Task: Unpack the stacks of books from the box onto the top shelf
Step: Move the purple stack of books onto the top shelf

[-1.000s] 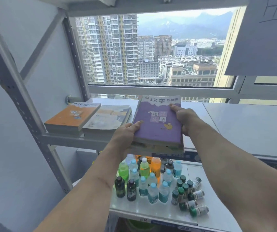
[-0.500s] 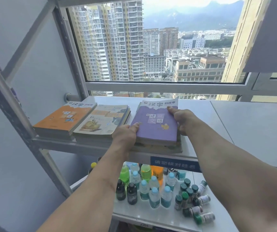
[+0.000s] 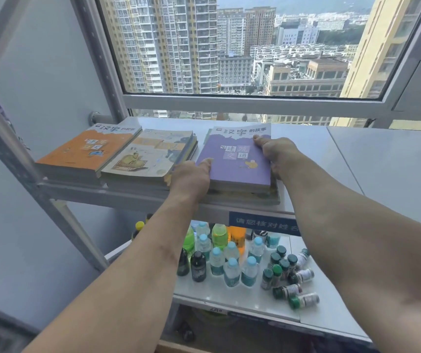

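Top shelf: three stacks of books side by side along its front edge. Purple-covered stack sits flat on the shelf, near the front edge, rightmost of the three. Left hand grips the stack's near-left corner, thumb lying on the purple cover, fingers hidden below the side. Right hand clasps the stack's right edge, thumb pressed on the cover near its far-right part, fingers curled down the side. Orange-covered stack lies at the shelf's left end, against the grey upright post. Beige illustrated stack lies between the orange and purple stacks, just beside each. Lower shelf: cluster of upright drink bottles; small green-capped vials toward its right, several tipped over. Window behind the top shelf.
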